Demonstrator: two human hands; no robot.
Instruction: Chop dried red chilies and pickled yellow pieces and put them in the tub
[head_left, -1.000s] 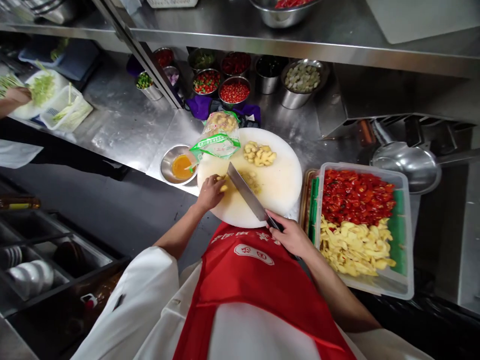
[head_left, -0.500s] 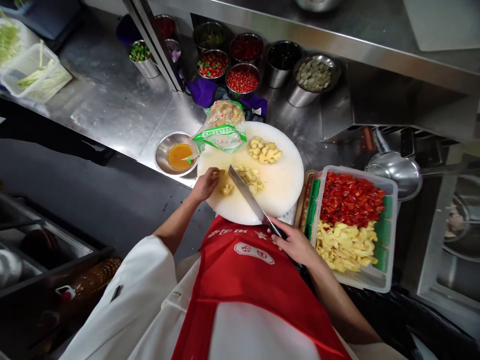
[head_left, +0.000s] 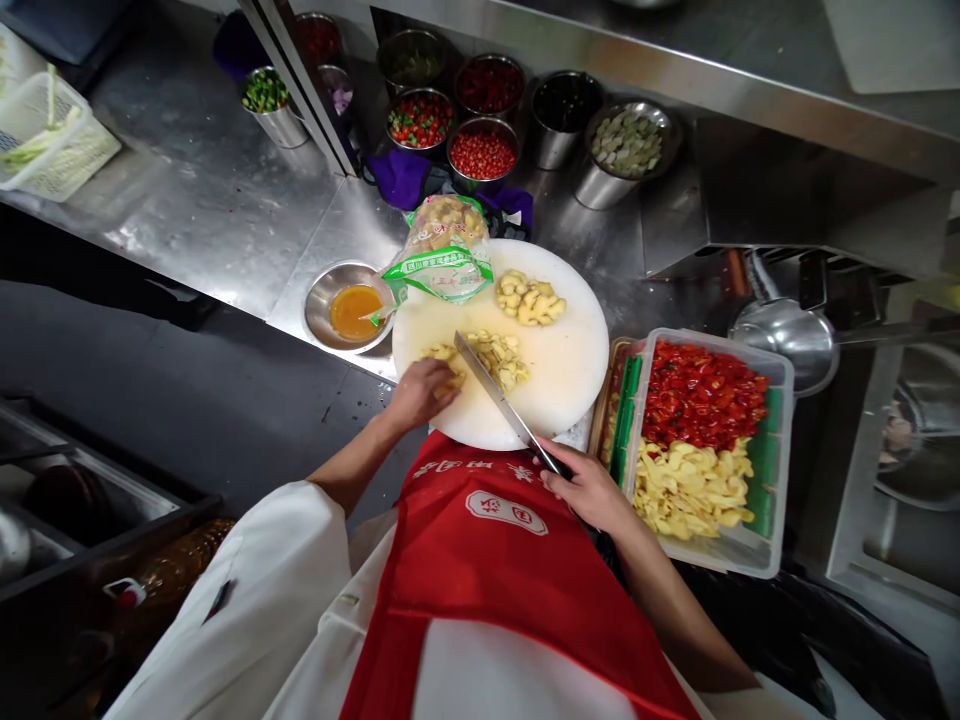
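Observation:
A round white cutting board (head_left: 574,375) lies in front of me. My right hand (head_left: 581,482) is wrapped round the black handle of a knife (head_left: 495,393), its blade resting on the board beside sliced ginger (head_left: 506,362). At the board's left edge my left hand (head_left: 426,392) has its fingers curled on a ginger piece (head_left: 442,352), partly hidden beneath them. Whole ginger (head_left: 529,299) sits toward the back of the board. A plastic bag of ginger (head_left: 448,225) with green print lies over the rear left edge.
On the left stands a metal bowl of orange liquid (head_left: 319,305). A clear bin (head_left: 786,455) of chopped red peppers and sliced ginger is at the right. Several metal pots (head_left: 553,148) line the back under a steel shelf (head_left: 720,75). A white basket (head_left: 67,165) is far left.
My left hand has moved slightly right and toward me, and its fingers now cover more of the ginger by the blade. The knife has barely moved. The view has shifted a little.

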